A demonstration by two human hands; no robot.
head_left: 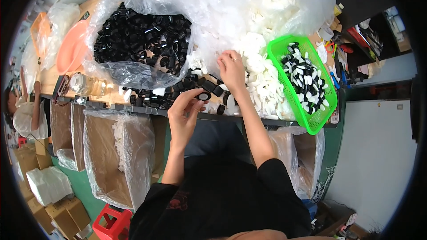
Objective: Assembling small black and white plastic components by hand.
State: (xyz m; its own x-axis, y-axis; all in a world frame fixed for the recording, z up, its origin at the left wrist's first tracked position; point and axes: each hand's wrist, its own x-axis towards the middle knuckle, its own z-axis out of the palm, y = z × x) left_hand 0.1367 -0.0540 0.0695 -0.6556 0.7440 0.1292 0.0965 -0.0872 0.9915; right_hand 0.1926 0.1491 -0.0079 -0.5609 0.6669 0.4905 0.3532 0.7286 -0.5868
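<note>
A small round black cap (204,97) with a pale ring on its face is pinched between the thumb and fingers of my left hand (183,111), just above the table's front edge. My right hand (231,70) reaches farther in, over the near side of a pile of white plastic pieces (261,78). Its fingers are curled together, and whatever they hold, if anything, cannot be made out. Loose black caps (209,85) lie between and below the hands. Left of them, a clear plastic bag (142,74) lies open around a heap of black caps (133,35).
At right, a green basket (276,55) holds black-and-white pieces. Clear bags (213,0) cover the back. A pink basin (71,46) and glass jar (81,83) stand left. Bag-lined boxes (104,151) sit below the edge, near a red stool (111,222). Another person (31,115) is far left.
</note>
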